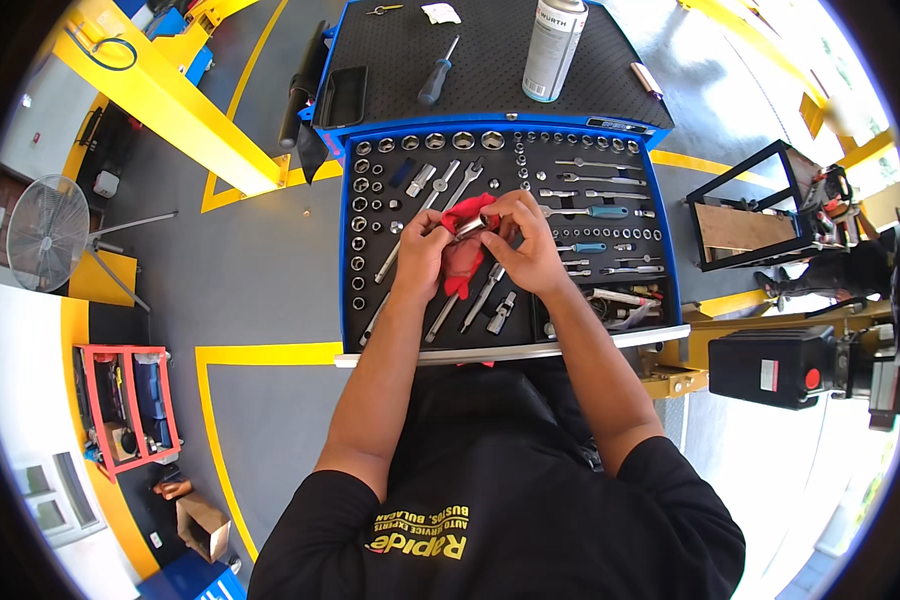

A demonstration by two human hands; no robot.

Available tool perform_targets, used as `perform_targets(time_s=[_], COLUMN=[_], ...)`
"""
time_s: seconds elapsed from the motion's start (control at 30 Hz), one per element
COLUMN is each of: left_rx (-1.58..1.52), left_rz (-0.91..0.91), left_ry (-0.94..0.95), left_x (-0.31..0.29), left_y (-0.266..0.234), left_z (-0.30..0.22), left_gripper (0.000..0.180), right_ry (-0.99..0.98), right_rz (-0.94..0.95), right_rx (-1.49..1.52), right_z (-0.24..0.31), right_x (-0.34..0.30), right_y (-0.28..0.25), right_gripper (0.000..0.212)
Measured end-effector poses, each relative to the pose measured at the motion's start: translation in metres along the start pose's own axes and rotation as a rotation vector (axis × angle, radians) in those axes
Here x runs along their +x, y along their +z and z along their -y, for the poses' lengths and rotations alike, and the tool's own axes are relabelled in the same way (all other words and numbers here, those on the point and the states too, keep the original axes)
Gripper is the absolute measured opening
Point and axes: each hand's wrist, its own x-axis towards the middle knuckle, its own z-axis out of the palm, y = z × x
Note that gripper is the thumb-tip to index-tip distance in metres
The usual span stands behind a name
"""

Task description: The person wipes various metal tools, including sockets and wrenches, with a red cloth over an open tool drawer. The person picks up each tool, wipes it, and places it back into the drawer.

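Holding a shiny metal cylinder (469,229) and a red cloth (462,268) above the middle of the open drawer (520,350), keeping the cylinder aslant between both hands. With left hand (424,254), gripping narrowly at the cylinder's left end, closing fingertips on metal and cloth. With right hand (530,250), gripping narrowly at the opposite end, curling thumb and fingers close around it; exact finger contacts too small to tell. Seen along the drawer's far and left edges: rows of silver sockets (360,204). At the drawer's middle, partly beneath the hands: long bars (482,300) lying aslant, plus a universal joint (502,312) near the front edge. In the drawer's right half: ratchets with blue handles (607,211), among smaller silver pieces. In the drawer's near right corner: a compartment of loose tools (620,297). Beyond the drawer, on the black cabinet top (500,60): a screwdriver (436,80) lying flat, a spray can (554,55) standing upright. Well left of the drawer: a standing fan (47,232) and a red-framed rack (127,350). Right of the drawer, past its near corner: a black box (755,360) with a red button.
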Motion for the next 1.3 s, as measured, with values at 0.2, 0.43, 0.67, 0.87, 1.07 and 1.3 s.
perform_targets(time_s=[0.2,0.43,0.67,0.87,1.07,1.3], left_rx=[0.003,-0.055,0.159,0.333,0.325,0.256], left_rz=[-0.030,-0.026,-0.008,0.022,0.056,0.010], left_ry=[-0.002,-0.011,0.007,0.111,0.122,0.076], left_x=[0.001,0.005,0.006,0.001,0.002,0.003], left_y=[-0.004,0.005,-0.001,0.008,0.004,0.007], left_z=[0.009,0.000,0.005,0.005,0.008,0.001], left_gripper=[0.005,0.004,0.004,0.006,0.008,0.008], right_ry=[0.338,0.637,0.471,0.338,0.381,0.167], right_rz=[-0.098,0.122,0.150,0.080,0.042,0.029], right_rx=[0.360,1.032,0.576,0.043,-0.075,0.000], right_z=[-0.030,-0.045,-0.040,-0.030,-0.026,-0.035], right_x=[-0.005,0.000,-0.004,-0.005,-0.004,-0.007], right_y=[-0.003,-0.018,-0.003,0.003,0.007,0.010], right_gripper=[0.034,0.035,0.033,0.030,0.026,0.026])
